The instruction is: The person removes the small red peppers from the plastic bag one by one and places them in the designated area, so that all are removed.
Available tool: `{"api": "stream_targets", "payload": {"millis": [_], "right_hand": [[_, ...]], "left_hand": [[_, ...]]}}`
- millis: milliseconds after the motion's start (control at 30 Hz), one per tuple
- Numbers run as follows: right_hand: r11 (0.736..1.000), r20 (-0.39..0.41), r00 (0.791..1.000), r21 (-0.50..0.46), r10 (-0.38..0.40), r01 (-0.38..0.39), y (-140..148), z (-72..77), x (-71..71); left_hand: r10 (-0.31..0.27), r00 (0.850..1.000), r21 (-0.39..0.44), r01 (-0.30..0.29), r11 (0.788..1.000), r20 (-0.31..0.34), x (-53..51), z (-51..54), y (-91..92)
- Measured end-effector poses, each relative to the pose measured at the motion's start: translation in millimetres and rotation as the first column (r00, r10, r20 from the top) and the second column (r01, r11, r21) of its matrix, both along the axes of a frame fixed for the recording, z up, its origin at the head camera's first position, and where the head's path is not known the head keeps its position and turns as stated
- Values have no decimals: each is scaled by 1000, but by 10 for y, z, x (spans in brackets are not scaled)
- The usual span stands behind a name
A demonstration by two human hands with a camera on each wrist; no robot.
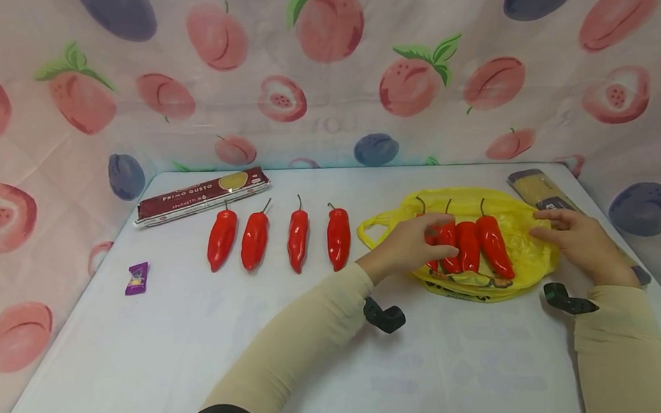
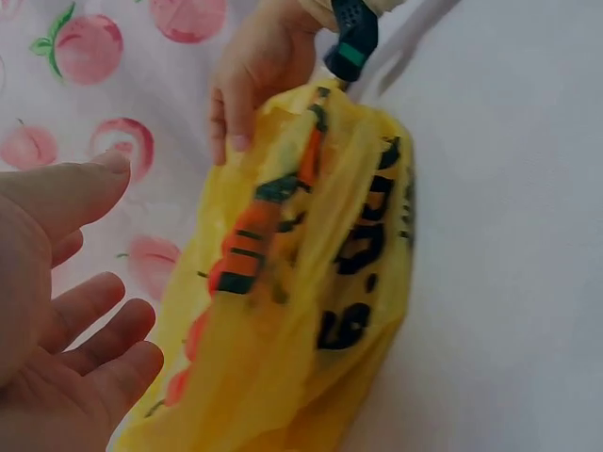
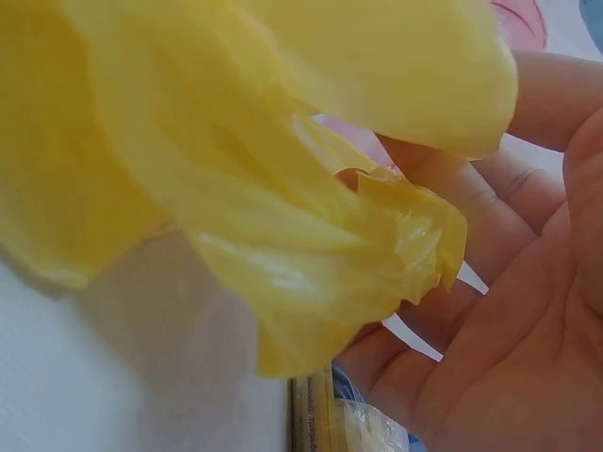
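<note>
While left grip (image 1: 410, 244) and right grip (image 1: 586, 245) gape, red peppers (image 1: 493, 245) between, yellow bag (image 1: 525, 237) beneath

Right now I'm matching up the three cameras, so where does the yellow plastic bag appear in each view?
Head: the yellow plastic bag lies right of centre.
Left wrist: it runs down the middle to the bottom edge.
Right wrist: it spans the upper left and centre.
Shared landmark: the person's bare right hand, seen at the bag's right side, at its upper end, and along the picture's right edge, respectively.
</note>
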State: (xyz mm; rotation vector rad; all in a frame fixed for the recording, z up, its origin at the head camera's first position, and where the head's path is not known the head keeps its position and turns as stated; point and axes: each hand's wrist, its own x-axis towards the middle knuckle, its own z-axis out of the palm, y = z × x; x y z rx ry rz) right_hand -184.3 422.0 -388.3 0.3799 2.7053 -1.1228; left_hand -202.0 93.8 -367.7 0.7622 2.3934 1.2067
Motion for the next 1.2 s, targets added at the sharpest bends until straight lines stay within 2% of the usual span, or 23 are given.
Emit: {"api": "stream_targets", "payload": {"millis": [167, 333, 667, 967, 1100, 1200], "right_hand": [[1000, -13, 1000, 0, 2, -2, 1, 0, 7], [1000, -9, 1000, 13, -6, 6, 0, 0, 6], [998, -46, 999, 66, 3, 0, -19, 13, -3], [997, -26, 1000, 83, 8, -6, -33, 27, 1], [996, -11, 999, 89, 32, -31, -32, 40, 8], [995, -9, 999, 88, 45, -44, -36, 52, 16]], "left_hand": [[23, 1000, -30, -23, 999, 13, -12, -117, 14], [38, 999, -52, -37, 998, 8, -22, -181, -26], [40, 999, -99, -41, 994, -14, -39, -186, -59], [83, 996, -121, -78, 990, 40, -50, -218, -81], [75, 996, -112, -70, 991, 48, -65, -238, -70], [54, 998, -136, -47, 990, 44, -79, -260, -46]]}}
